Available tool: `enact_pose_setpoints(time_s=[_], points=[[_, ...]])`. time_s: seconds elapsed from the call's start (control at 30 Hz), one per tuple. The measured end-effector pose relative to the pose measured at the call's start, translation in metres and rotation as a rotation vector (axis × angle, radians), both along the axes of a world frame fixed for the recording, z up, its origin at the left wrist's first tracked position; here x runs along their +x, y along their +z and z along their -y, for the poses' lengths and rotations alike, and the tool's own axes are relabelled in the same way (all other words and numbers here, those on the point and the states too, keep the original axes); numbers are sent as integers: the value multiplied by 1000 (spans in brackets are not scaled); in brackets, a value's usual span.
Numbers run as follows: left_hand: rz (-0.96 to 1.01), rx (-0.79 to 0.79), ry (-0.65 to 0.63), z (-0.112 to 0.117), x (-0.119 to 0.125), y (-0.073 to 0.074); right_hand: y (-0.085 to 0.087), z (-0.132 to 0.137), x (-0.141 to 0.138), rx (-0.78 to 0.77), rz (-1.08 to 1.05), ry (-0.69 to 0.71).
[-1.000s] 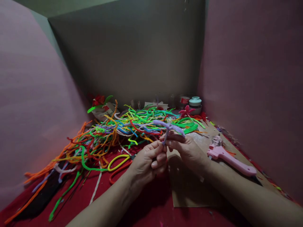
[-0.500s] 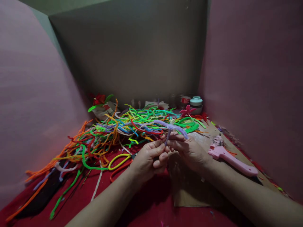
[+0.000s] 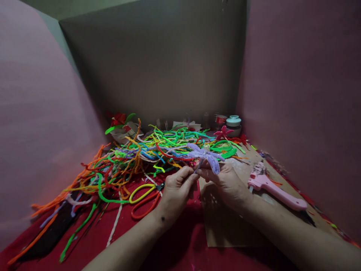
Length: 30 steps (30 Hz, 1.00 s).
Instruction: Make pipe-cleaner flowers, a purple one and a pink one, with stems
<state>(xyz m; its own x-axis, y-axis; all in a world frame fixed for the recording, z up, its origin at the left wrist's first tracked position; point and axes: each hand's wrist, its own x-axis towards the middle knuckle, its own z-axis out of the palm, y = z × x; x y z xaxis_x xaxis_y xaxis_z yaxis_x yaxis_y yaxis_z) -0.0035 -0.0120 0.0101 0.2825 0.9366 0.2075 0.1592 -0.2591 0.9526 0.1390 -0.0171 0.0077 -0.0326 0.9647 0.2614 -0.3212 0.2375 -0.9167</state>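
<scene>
A lavender pipe-cleaner flower (image 3: 205, 155) with a pale yellow centre is held up between my two hands. Its petals spread out and its stem runs down to my fingertips. My left hand (image 3: 180, 186) pinches the lower stem between thumb and forefinger. From the other side, my right hand (image 3: 224, 182) closes on the stem just beneath the petals; part of its fingers is hidden behind the flower. Scissors (image 3: 143, 194) with one yellow and one red handle lie left of my left hand. Right of my right hand rests a pink glue gun (image 3: 278, 192).
A big tangle of coloured pipe cleaners (image 3: 163, 146) spreads behind and left of my hands. A cardboard sheet (image 3: 225, 229) covers part of the red cloth (image 3: 175, 244). Behind are a pink flower (image 3: 223, 132) and a lidded jar (image 3: 233, 122). Pink walls stand at both sides.
The flower has turned and tilted, so its petals and yellow centre show more. My left hand has rolled over, its back now facing up, uncovering more of the scissors.
</scene>
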Motion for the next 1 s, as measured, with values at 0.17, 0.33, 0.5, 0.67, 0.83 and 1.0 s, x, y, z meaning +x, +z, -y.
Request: enact_pose_setpoints(time_s=[0.17,0.33,0.5,0.67,0.83,1.0], points=[[86,-153,-71,-4,0,4,5,1,-2,35,-4,13],[157,-201,-155,-9,-3,1,4,0,-2,-8,-68,47],[264,-279,-260,-13,-8,-2,1,1,0,57,-22,-3],[309,-347,-413,-18,-15,0,8,9,-1,105,33,127],[262,-396,-534,-25,-22,2,6,16,-5,129,83,127],[240,-455,-538,-28,-27,-3,-1,18,-10,229,-9,83]])
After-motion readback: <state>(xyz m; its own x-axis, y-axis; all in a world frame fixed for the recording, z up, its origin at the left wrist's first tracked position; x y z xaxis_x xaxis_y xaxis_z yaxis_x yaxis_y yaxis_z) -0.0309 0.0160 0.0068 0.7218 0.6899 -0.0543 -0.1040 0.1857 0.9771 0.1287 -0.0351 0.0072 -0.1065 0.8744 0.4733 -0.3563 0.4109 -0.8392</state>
